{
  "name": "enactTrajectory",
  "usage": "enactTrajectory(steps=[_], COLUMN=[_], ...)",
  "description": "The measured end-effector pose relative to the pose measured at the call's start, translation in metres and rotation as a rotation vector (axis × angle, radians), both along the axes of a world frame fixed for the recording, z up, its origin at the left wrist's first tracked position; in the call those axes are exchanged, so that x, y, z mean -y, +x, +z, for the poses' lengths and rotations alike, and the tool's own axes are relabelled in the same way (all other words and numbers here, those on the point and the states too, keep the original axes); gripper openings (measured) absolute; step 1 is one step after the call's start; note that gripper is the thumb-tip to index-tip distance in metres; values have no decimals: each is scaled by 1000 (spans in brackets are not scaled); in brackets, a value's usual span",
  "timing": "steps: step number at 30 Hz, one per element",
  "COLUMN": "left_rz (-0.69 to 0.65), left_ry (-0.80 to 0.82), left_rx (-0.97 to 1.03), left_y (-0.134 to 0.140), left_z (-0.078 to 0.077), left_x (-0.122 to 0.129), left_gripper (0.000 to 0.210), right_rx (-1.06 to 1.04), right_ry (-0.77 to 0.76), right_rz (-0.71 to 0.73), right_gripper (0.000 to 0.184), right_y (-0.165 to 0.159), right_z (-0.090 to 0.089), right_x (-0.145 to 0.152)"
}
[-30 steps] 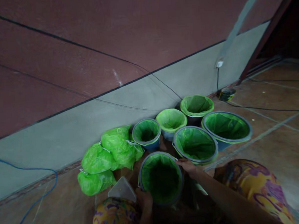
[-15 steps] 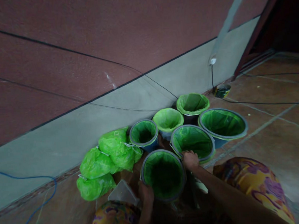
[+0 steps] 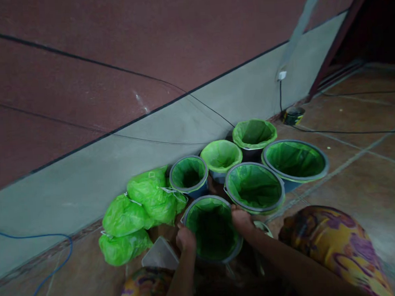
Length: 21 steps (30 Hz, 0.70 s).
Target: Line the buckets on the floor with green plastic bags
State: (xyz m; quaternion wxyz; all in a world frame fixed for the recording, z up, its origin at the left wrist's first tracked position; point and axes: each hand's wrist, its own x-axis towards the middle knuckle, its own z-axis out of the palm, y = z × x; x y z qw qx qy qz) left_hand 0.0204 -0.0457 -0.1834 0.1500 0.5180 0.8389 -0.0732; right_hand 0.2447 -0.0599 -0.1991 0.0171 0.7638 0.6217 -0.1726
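A trash bin [image 3: 210,201] with a grey rim and a green plastic liner stands nearest me, its inside dark. At the left side of its rim, my left hand [image 3: 186,240] is closed, the fingers partly hidden. My right hand [image 3: 241,221] grips the same rim on the right, just below a second lined bin [image 3: 256,209]. Behind stand several more bins with green liners: a small one [image 3: 190,191], a pale-lined one [image 3: 221,155], one by the wall [image 3: 254,133] and a wide one [image 3: 295,160] to the right.
Knotted green bags [image 3: 153,195] are piled by the wall at the left. A clear plastic container [image 3: 160,254] lies near my left knee. On the floor are a blue cable [image 3: 68,252], a small tin [image 3: 293,115] and black cables [image 3: 357,132]. A white plug [image 3: 282,75] hangs on the wall.
My right hand has moved from the second bin's rim left and down to the nearest bin's rim. My left hand has shifted slightly up along the near bin's side.
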Motion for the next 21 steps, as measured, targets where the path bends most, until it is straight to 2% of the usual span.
enactTrajectory(steps=[7,14,21], left_rz=[20,51,32], left_ry=[6,-4,-14], left_rx=[-34,-3,95], left_y=[3,-1,-3], left_z=[3,4,15], left_x=[-13,-13,-13], left_gripper=[28,27,40], right_rx=[1,-24,-9], right_ry=[-36,-22,5], right_rz=[-58,-97,-85], right_gripper=[34,33,29], right_y=[1,-1,1], right_z=[-1,3,8], right_x=[-20,-21,-24])
